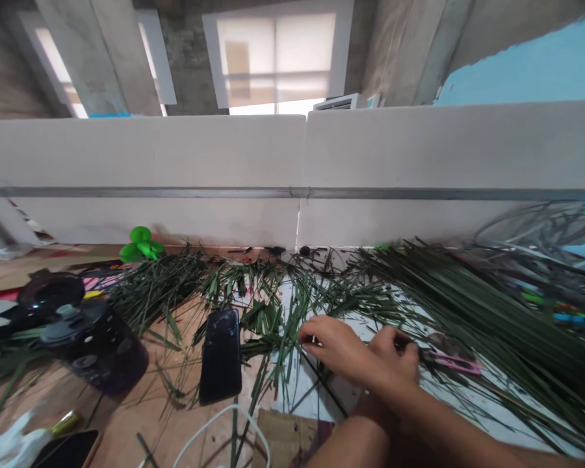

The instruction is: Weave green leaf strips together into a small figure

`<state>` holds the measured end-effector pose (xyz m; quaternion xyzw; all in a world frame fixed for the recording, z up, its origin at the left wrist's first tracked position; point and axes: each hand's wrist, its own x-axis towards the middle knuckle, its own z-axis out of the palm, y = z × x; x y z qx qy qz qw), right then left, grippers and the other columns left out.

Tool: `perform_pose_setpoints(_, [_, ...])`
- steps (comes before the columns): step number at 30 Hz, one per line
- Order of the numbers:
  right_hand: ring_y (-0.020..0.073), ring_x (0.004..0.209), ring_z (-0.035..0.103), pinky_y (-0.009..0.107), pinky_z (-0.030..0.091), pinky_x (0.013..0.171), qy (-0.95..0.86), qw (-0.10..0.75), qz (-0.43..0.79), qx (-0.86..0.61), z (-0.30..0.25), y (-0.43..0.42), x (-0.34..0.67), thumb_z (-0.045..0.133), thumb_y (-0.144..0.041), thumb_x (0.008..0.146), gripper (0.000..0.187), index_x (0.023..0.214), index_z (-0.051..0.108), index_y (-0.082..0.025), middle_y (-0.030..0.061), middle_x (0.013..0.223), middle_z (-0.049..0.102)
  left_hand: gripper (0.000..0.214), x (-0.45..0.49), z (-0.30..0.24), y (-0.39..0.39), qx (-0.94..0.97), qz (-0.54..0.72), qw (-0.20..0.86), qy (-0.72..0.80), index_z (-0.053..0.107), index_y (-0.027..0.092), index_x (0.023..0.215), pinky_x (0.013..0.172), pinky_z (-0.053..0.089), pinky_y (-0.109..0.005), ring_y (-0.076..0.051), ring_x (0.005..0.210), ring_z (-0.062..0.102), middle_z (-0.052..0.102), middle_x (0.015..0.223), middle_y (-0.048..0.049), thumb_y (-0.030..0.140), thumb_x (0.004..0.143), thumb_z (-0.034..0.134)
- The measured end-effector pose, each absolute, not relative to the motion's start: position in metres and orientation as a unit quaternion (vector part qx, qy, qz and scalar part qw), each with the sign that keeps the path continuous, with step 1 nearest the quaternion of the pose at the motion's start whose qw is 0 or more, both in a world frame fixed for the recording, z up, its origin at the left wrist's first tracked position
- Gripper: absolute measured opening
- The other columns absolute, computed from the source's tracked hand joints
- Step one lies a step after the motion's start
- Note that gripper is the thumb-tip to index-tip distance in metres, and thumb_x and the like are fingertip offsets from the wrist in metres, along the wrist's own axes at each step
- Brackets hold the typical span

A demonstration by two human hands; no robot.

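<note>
My forearms cross, the right lying over the left. My right hand (332,346) hangs over cut green leaf strips (292,318), thumb and fingers bent together in a pinch. Just under its fingertips a long dark strip (324,383) slants down, and whether the fingers grip it is not clear. Beyond the crossing, my left hand (396,354) is curled with its fingers drawn in; what they hold is hidden. Close to its right side lies a tool with a pink loop handle (455,363), its dark end near the fingers.
A big bundle of long green leaves (497,312) fills the right. A black phone (220,356), dark jug (95,348), green balloon shape (141,245) and white cable (214,416) are left of my hands. A white partition (175,153) closes the back.
</note>
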<state>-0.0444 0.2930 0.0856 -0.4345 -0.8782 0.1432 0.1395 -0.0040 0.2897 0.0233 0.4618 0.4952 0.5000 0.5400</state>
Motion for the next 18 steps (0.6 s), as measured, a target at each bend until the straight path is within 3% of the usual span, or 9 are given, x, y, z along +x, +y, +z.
perform_pose_setpoints(7, [0.0216,0.1,0.061,0.029,0.043,0.083,-0.886,0.12,0.108,-0.434,0.062,0.319,-0.049,0.055,-0.003,0.079,0.042,0.112,0.07,-0.026,0.0054,0.111,0.066,0.008,-0.007,0.011,0.304,0.508,0.459,0.494,0.536,0.069,0.023,0.071,0.071,0.042,-0.031,-0.022,0.072,0.059,0.07,0.072,-0.0027,0.015,0.072,0.069])
perform_pose_setpoints(14, [0.0233,0.086,0.062,0.032,0.042,0.074,-0.892,0.099,0.091,-0.432,0.058,0.306,-0.04,0.054,0.001,0.078,0.031,0.084,0.069,-0.025,0.0072,0.097,0.069,0.01,-0.002,0.002,0.301,0.558,0.438,0.465,0.529,0.075,0.025,0.08,0.071,0.042,-0.03,-0.021,0.072,0.059,0.074,0.08,-0.0032,0.019,0.073,0.071])
perform_pose_setpoints(18, [0.0228,0.077,0.06,0.034,0.041,0.071,-0.867,0.172,0.15,-0.444,0.053,0.305,-0.042,0.058,-0.002,0.076,0.025,0.065,0.062,-0.025,0.0055,0.082,0.067,0.011,-0.003,0.003,0.3,0.56,0.427,0.464,0.537,0.076,0.024,0.084,0.071,0.043,-0.03,-0.022,0.074,0.061,0.076,0.084,-0.0044,0.021,0.075,0.069])
